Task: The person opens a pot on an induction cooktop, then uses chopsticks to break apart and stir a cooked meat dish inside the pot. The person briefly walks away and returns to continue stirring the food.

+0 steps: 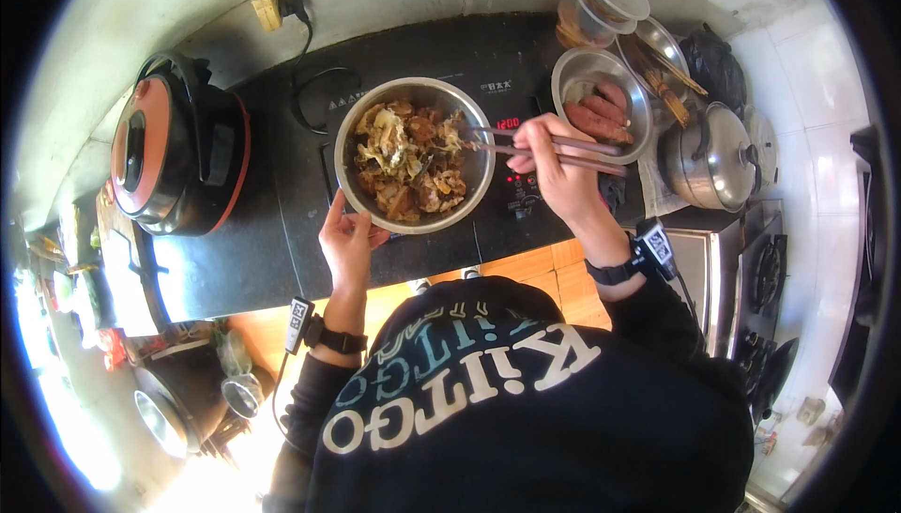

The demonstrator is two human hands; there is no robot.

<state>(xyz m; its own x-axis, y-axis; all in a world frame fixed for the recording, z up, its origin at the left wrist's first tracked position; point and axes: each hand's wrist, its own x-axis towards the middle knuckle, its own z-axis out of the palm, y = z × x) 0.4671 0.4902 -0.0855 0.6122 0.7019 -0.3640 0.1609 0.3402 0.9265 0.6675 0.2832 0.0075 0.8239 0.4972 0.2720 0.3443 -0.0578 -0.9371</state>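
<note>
A round stainless-steel bowl (486, 193) sits over the black induction cooktop (422, 252), filled with browned, chopped pieces of cooked food (412, 161). At the bowl's lower-left rim, my left hand (350, 242) grips the edge, with some fingers partly hidden by the side. My right hand (559, 175) holds a pair of brown chopsticks (591, 154), whose tips reach over the right rim into the food. Just beyond that hand glows a red digital display (507, 124) on the cooktop.
To the left stands a black and orange electric cooker (183, 154). On the right are a metal bowl of sweet potatoes (598, 115), a lidded steel pot (711, 157), a whisk brush (662, 87) and stacked plastic containers (609, 2). A power cord (304, 76) runs down behind the cooktop.
</note>
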